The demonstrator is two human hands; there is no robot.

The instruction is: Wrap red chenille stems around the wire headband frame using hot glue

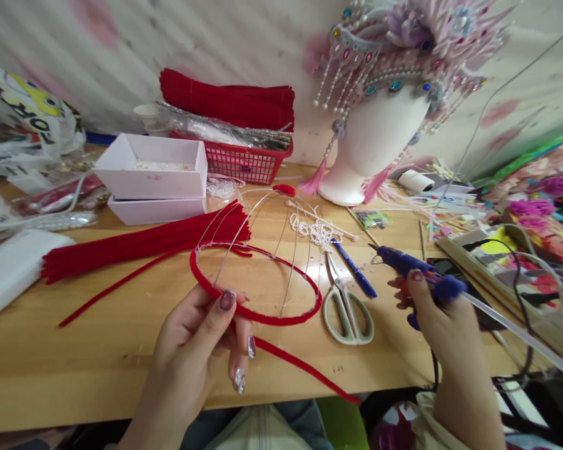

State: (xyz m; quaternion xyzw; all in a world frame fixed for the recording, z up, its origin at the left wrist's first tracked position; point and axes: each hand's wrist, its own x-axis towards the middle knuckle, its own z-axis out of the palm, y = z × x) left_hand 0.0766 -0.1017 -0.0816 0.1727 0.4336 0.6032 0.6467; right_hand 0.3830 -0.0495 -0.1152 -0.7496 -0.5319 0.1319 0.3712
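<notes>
My left hand (206,337) pinches the near rim of a domed wire frame (288,320), whose oval base is wrapped in red pipe cleaner. Thin wires arch up from this rim to a small red tuft (284,189) at the top. From below my left fingers a loose red pipe cleaner (304,367) trails to the right. My right hand (431,306) is closed around a blue hot glue gun (410,265), its nozzle pointing left and a long clear glue stick (520,334) sticking out the back. Scissors (348,312) and a blue pen (354,269) lie between my hands.
A bundle of red pipe cleaners (145,244) lies at left, before stacked white boxes (157,172). Behind are a red basket (246,164) and a white mannequin head (375,137) wearing a beaded headdress. Pearl strands (316,232) sit mid-table. A black cord (520,287) runs at right.
</notes>
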